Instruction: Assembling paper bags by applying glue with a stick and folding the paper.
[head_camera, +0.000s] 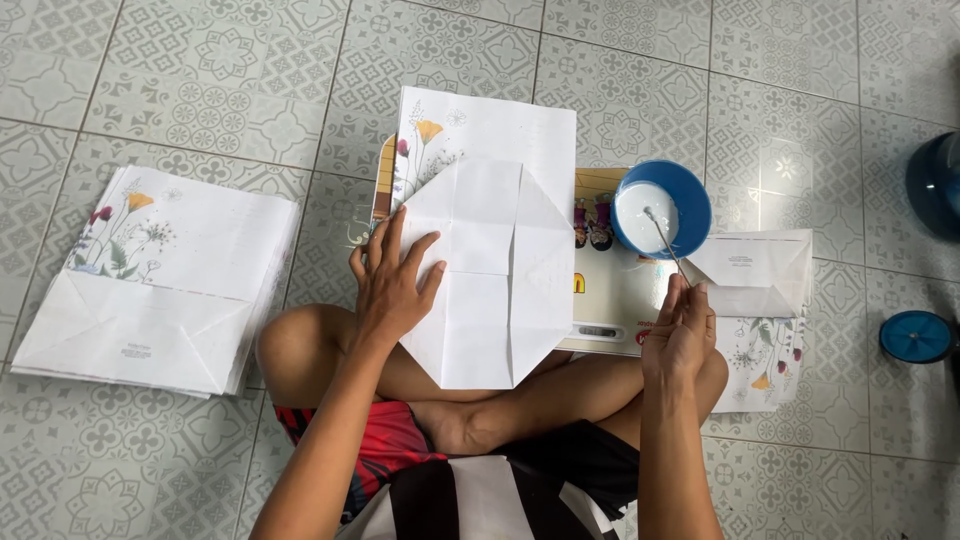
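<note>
I sit cross-legged on a tiled floor. My left hand (392, 283) lies flat, fingers spread, on the left part of a folded white paper bag (495, 230) with a flower print, which rests over a low board (610, 290). My right hand (682, 328) pinches a thin stick (663, 236) whose tip dips into white paste in a blue bowl (662, 208). The bag's bottom flaps are folded into a pointed shape toward me.
A stack of finished flower-print paper bags (160, 280) lies on the floor at my left. Another folded bag (760, 300) lies at my right, under the bowl's edge. A blue lid (916, 336) and a dark blue container (936, 185) sit at the far right.
</note>
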